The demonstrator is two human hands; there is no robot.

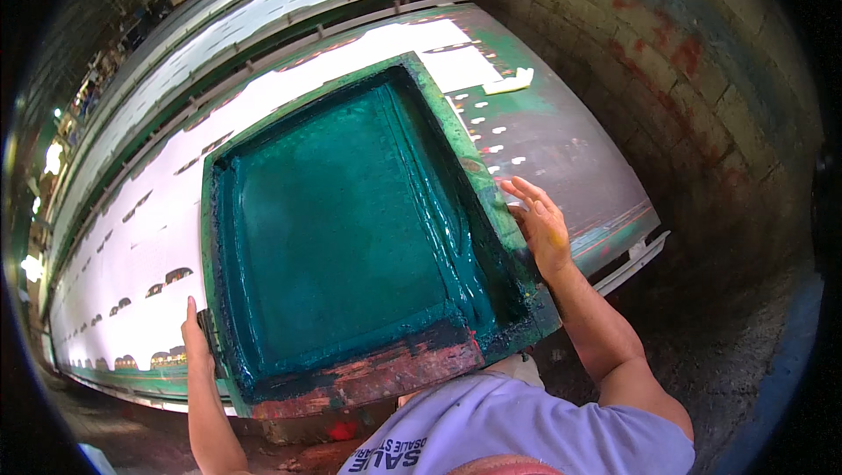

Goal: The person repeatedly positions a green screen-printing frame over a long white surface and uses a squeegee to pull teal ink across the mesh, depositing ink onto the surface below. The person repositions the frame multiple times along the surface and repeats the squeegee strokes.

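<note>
A screen printing frame (pixel 342 212) with green-painted wooden sides fills the middle of the view, tilted in front of my body. Wet teal ink coats its mesh and lies thick along the inner right side. My left hand (pixel 198 343) grips the lower left side, thumb up, its other fingers mostly hidden by the frame. At the right side, my right hand (pixel 542 228) holds the outer edge, with fingers bent along the wood and a yellow stain on the skin. The bare wood near me is worn and reddish.
Behind the frame runs a long printing table (pixel 605 168) with white printed pieces (pixel 149 221) in rows. A crumpled pale yellow cloth (pixel 509 82) lies toward its far end. More long tables (pixel 263 10) stand to the left; a block wall (pixel 693 63) bounds the right.
</note>
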